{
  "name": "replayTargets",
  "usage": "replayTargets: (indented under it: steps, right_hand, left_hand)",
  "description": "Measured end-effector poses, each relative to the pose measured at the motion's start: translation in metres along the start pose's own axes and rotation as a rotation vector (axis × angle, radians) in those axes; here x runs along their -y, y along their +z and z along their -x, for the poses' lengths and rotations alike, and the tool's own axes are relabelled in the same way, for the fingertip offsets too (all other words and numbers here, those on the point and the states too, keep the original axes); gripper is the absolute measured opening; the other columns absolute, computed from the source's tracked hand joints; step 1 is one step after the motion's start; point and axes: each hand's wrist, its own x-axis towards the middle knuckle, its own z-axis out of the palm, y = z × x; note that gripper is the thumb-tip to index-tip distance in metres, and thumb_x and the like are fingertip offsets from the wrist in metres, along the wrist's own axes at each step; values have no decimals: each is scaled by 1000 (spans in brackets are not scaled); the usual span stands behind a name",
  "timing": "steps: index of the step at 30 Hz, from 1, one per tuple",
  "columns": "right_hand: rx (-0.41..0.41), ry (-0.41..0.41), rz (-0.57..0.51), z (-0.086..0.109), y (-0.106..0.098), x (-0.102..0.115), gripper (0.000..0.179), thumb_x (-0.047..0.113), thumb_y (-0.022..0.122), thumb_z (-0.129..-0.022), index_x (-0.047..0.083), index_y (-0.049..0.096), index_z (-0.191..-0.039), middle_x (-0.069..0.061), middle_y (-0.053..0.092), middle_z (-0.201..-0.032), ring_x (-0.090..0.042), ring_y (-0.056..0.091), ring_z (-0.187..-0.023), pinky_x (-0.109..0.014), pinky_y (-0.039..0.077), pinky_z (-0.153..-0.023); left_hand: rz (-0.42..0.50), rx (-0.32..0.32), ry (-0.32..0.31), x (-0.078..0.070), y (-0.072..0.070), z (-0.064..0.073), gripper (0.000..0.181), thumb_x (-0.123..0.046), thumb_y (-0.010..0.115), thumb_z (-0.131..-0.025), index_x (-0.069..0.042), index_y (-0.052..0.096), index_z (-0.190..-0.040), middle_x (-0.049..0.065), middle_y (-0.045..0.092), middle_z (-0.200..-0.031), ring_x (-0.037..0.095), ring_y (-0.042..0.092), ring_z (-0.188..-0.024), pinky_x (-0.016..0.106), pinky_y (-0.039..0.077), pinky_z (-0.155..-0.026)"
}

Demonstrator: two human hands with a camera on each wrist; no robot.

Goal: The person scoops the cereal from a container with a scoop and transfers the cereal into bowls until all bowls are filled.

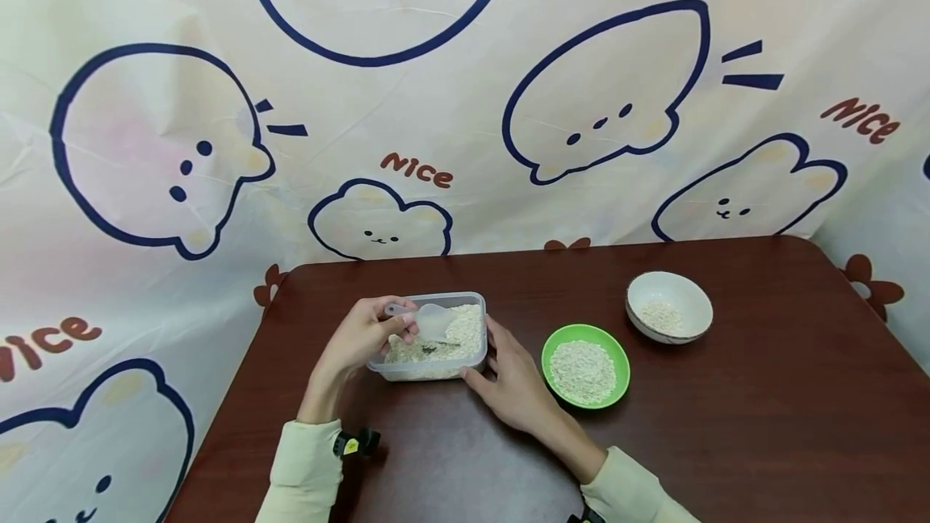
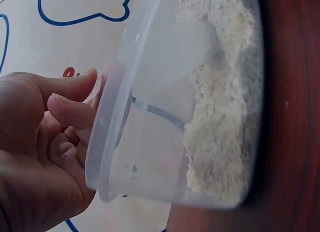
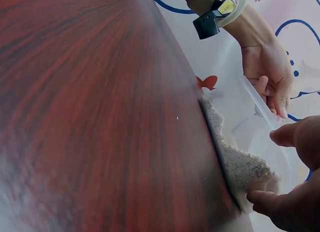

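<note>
A clear plastic container (image 1: 429, 376) with pale, flaky grain (image 1: 467, 329) inside stands on the table. My left hand (image 1: 363, 337) pinches the handle of a translucent scoop (image 1: 433, 320) over it; the scoop's tip reaches the grain. How much grain the scoop carries is hard to make out. At the container's right end, my right hand (image 1: 514, 384) holds the near corner, thumb along the front and fingers at the side. Seen from the left wrist, the grain (image 2: 220, 142) is heaped unevenly behind the clear wall, and the scoop is blurred through it.
Right of my right hand sits a green plate (image 1: 622, 374) with a heap of the same pale grain. Farther back and right stands a white bowl (image 1: 693, 309) with a little grain in it. A printed cloth (image 1: 465, 103) hangs behind the dark wooden table (image 1: 763, 394).
</note>
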Motion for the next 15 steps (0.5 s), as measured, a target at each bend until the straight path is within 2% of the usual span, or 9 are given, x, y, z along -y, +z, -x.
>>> replayTargets:
  steps: [4, 9, 15]
  right_hand:
    - [-6, 12, -20, 0, -1, -1, 85, 12, 78, -98, 0, 29, -167, -23, 43, -165, -34, 51, -151, -44, 53, -110]
    - [12, 34, -45, 0, -2, -1, 85, 13, 76, -100, 1, 28, -168, -23, 41, -168, -34, 49, -153, -44, 52, -112]
    - [8, 23, -48, 0, -2, -2, 84, 11, 77, -99, 2, 29, -167, -22, 43, -167, -33, 49, -152, -43, 53, -111]
  left_hand:
    - [-29, 5, 9, 0, 1, -1, 25, -9, 65, -107, 4, 69, -127, 20, 77, -93, 29, 72, -77, 26, 42, -49]
    - [-100, -19, 29, 2, -1, 0, 24, -10, 71, -103, 0, 72, -125, 25, 77, -93, 37, 67, -74, 29, 44, -49]
    - [-140, -36, 68, 3, -3, 0, 25, -9, 75, -100, -1, 73, -124, 22, 77, -89, 43, 64, -70, 30, 45, -48]
